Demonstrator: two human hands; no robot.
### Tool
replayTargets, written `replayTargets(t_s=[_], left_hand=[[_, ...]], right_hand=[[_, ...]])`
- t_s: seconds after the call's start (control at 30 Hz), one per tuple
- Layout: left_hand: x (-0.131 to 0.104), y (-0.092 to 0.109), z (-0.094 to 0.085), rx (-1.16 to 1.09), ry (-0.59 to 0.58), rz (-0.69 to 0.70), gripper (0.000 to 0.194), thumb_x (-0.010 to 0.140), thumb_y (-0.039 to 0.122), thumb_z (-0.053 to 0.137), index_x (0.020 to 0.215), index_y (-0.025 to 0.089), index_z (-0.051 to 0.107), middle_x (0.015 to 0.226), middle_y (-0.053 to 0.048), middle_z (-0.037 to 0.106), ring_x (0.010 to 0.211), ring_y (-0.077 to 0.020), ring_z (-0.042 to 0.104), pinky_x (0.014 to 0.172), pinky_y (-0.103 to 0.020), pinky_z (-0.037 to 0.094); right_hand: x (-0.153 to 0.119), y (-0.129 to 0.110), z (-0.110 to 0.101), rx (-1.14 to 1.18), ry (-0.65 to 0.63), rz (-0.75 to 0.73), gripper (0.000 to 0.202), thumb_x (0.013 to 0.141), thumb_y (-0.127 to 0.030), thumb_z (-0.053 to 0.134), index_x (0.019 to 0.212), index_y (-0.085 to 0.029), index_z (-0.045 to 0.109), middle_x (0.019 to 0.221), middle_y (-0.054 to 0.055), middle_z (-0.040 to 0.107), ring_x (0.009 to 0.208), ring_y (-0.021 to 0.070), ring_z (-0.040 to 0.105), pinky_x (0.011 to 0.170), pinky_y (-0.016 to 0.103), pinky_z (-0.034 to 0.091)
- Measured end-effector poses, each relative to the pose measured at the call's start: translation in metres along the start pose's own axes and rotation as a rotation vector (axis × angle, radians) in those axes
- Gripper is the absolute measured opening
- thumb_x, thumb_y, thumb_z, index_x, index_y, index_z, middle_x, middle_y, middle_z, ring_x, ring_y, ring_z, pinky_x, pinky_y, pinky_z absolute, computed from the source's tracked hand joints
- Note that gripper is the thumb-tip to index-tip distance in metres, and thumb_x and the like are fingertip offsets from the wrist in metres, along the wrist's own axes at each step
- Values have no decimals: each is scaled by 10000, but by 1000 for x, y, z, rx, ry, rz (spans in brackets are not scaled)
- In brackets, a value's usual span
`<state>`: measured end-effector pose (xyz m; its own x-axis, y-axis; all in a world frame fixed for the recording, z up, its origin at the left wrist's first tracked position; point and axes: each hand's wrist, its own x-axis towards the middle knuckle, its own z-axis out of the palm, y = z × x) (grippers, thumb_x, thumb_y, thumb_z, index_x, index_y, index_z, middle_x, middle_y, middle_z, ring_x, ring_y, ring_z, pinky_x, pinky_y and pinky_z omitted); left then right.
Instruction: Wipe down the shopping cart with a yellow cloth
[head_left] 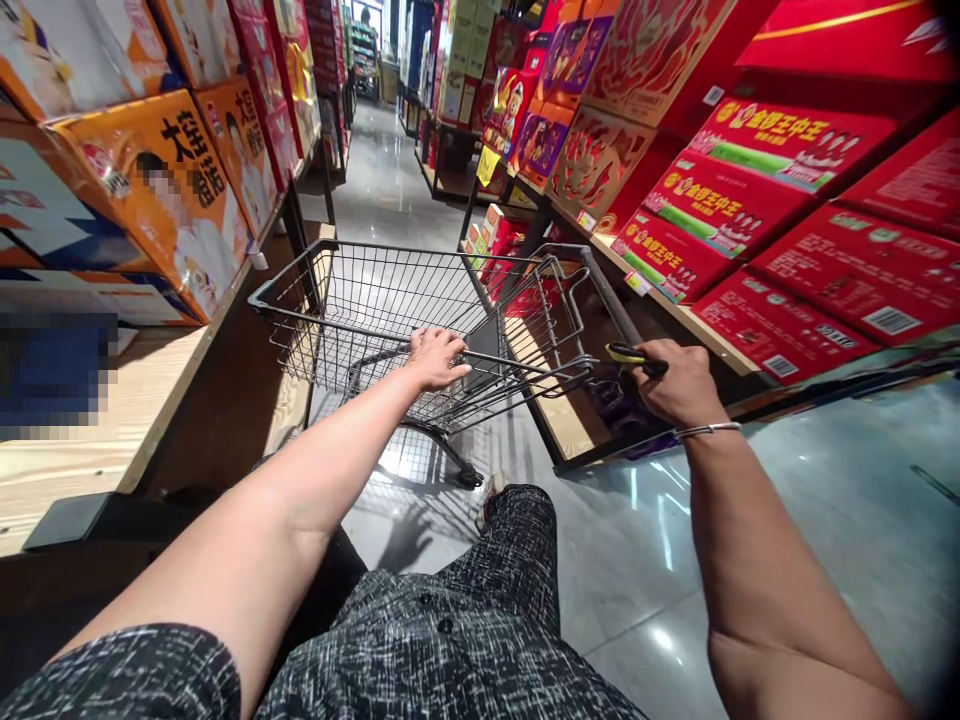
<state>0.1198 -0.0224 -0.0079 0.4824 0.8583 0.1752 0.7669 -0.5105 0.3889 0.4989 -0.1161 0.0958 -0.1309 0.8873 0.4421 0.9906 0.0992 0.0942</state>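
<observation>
A black wire shopping cart [390,290] stands sideways in front of me, its basket showing no goods. My left hand [437,358] lies over the cart's near top rail, fingers bent over the wire. At the right, my right hand [679,378] is wrapped round the end of the cart's handle bar [611,298]. A black and yellow piece [636,358] shows at that hand's fingers; whether it belongs to the handle is unclear. A thin bracelet [709,430] circles the right wrist.
Orange boxes [150,190] fill the left shelf above a wooden ledge [161,370]. Red boxes [795,140] are stacked on the right shelf, whose lower corner [566,465] juts close to the cart. A tiled aisle [375,150] runs ahead between shelves.
</observation>
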Motion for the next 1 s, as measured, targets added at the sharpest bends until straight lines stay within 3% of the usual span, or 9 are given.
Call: replayTargets(t_s=[0.17, 0.27, 0.33, 0.43, 0.57, 0.7, 0.87, 0.93, 1.0], left_hand=[[7, -15, -13, 15, -41, -191, 510, 943, 590, 423, 1378, 360, 559, 1634, -35, 249, 1523, -417, -49, 1153, -685, -77], [4, -12, -18, 23, -34, -290, 612, 942, 602, 417, 1495, 341, 439, 1672, -45, 149, 1512, -426, -145, 1144, -702, -103], [-1, -4, -20, 33, -39, -234, 642, 934, 593, 444, 1522, 338, 397, 1669, -45, 167, 1523, -408, -109, 1156, -690, -101], [-8, 16, -19, 12, -73, -36, 625, 923, 537, 505, 1514, 364, 395, 1633, -30, 281, 1533, -367, 56, 1170, -685, -73], [-15, 39, -22, -101, -128, 171, 681, 900, 500, 558, 1526, 322, 360, 1574, -57, 399, 1503, -317, 218, 1201, -647, 21], [-21, 38, -31, -230, -132, 121, 672, 926, 590, 459, 1484, 219, 409, 1578, -106, 388, 1523, -297, 188, 1228, -586, 61], [-26, 18, -40, -292, -125, 51, 656, 972, 632, 271, 1375, 153, 469, 1566, -150, 382, 1535, -289, 141, 1233, -563, 69], [-27, 9, -43, -294, -101, 56, 647, 979, 647, 219, 1292, 158, 505, 1507, -159, 437, 1503, -304, 225, 1223, -568, 111], [-28, 1, -47, -291, -67, 79, 650, 979, 672, 174, 1156, 170, 547, 1361, -155, 533, 1379, -318, 409, 1192, -577, 194]], right_hand=[[-12, -54, -14, -95, 26, 28, 242, 818, -259, 561, 1019, -185, 674, 1022, 107, 658, 905, 253, 498, 814, 388, 364], [-19, -93, -21, -192, 46, 94, 253, 828, -270, 567, 1049, -200, 668, 1034, 129, 633, 929, 284, 447, 751, 390, 349], [-23, -118, -23, -243, 79, 118, 252, 850, -260, 544, 1063, -196, 661, 1037, 153, 617, 947, 303, 430, 724, 391, 331], [-24, -147, -27, -259, 100, 101, 235, 892, -264, 500, 1049, -184, 655, 1019, 167, 603, 944, 307, 427, 706, 387, 308], [-21, -172, -38, -189, 41, 25, 231, 893, -278, 524, 1055, -192, 664, 1019, 148, 611, 939, 296, 438, 696, 370, 313], [-14, -174, -51, 37, -15, -145, 263, 870, -265, 570, 1105, -224, 678, 1074, 102, 647, 927, 264, 476, 748, 362, 379], [7, -147, -44, 333, -46, -265, 220, 840, -243, 593, 1041, -220, 680, 1036, 66, 686, 899, 222, 569, 859, 370, 422], [19, -131, -33, 342, -43, -255, 217, 828, -223, 580, 1019, -214, 682, 1027, 69, 689, 923, 222, 588, 881, 379, 423], [34, -113, -23, 271, -35, -194, 226, 818, -218, 572, 1012, -205, 690, 1033, 85, 686, 951, 240, 585, 883, 395, 426]])
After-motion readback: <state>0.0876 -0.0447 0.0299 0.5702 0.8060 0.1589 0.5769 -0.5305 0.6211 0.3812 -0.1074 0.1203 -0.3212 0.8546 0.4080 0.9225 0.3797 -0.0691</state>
